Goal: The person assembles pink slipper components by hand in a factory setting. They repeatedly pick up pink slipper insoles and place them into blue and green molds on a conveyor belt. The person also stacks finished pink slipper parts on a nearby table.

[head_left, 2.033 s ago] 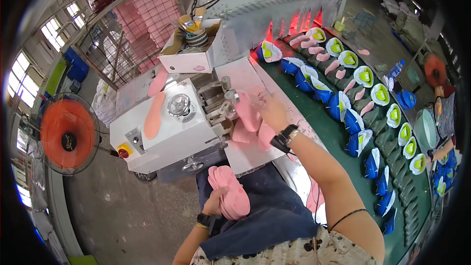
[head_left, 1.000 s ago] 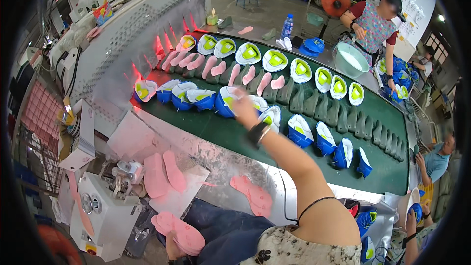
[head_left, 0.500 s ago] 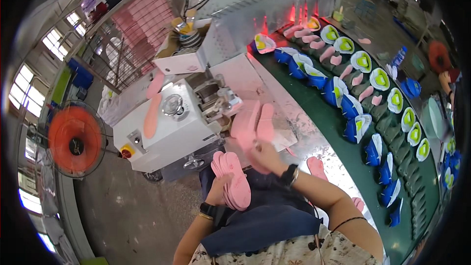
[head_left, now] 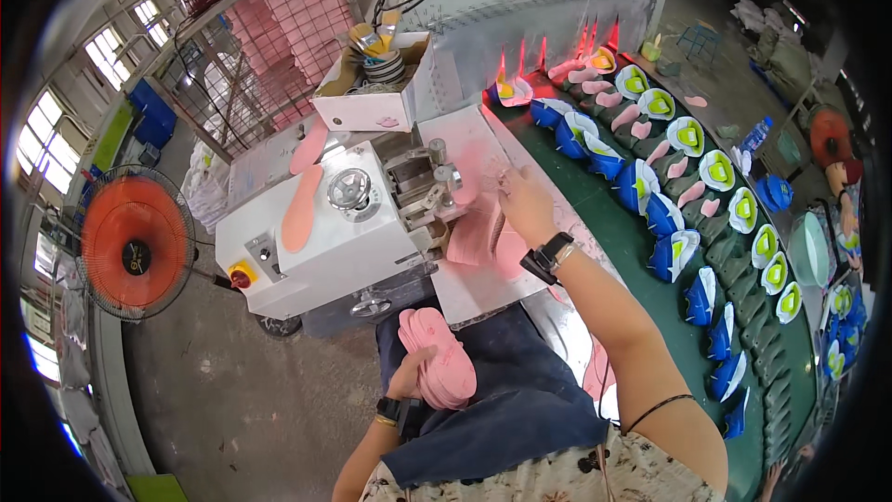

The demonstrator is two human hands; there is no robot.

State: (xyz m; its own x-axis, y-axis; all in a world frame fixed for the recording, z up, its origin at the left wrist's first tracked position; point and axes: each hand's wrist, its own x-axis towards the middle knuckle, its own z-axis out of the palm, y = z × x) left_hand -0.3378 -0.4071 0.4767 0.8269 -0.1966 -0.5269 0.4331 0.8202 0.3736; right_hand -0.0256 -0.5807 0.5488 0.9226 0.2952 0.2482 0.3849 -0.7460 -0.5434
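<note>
My left hand (head_left: 413, 377) rests on my lap and grips a stack of pink insoles (head_left: 439, 364). My right hand (head_left: 523, 205) reaches forward over the white machine's table (head_left: 483, 284), its fingers on a pink insole (head_left: 476, 228) lying at the machine's roller head (head_left: 423, 184). A black watch sits on each wrist. More pink insoles (head_left: 303, 191) lie on top of the white machine (head_left: 316, 242).
A green conveyor (head_left: 650, 251) at the right carries several blue and green shoes (head_left: 683, 135) and pink insoles, coming out of a grey oven (head_left: 520, 0) with a red glow. An orange fan (head_left: 125, 244) stands at the left. A cardboard box (head_left: 367, 98) sits behind the machine.
My head swung from the conveyor back to the machine. My right hand left the shoes on the belt and now lies on the insole at the rollers. The left hand kept the stack.
</note>
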